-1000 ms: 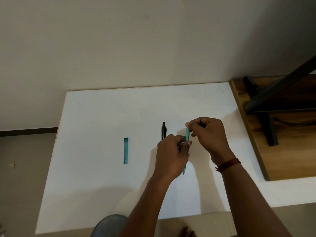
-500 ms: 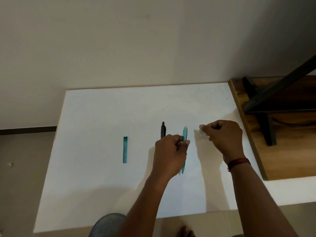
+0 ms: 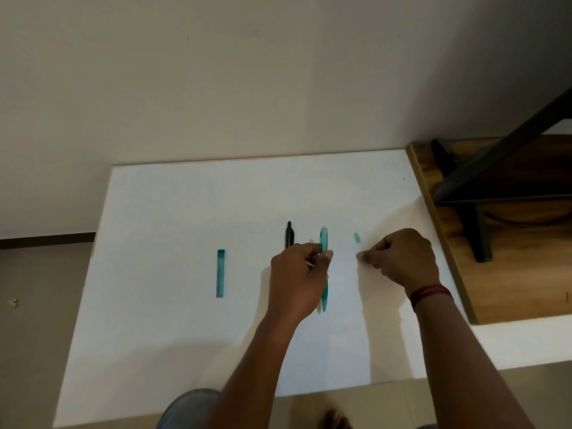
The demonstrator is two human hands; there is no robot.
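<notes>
My left hand (image 3: 297,283) grips a translucent teal pen barrel (image 3: 323,241) near its middle, holding it lengthwise over the white table (image 3: 173,212) with its tip pointing toward me. A thin pale piece shows between the left fingers. My right hand (image 3: 402,258) hovers to the right with its fingers curled and nothing visible in them. A small teal end piece (image 3: 357,237) lies on the table just beyond the right fingertips, apart from them. A black pen (image 3: 289,235) lies left of the barrel, partly hidden by my left hand. A teal pen cap (image 3: 220,273) lies further left.
A wooden board (image 3: 507,274) with a black metal stand (image 3: 476,230) borders the table on the right. A plain wall rises behind the table. The floor and my knee (image 3: 188,407) show below the table's near edge.
My right hand pulled the small teal end piece off the top of the barrel, carried it right, left it on the table and drew back slightly. My left hand stayed put.
</notes>
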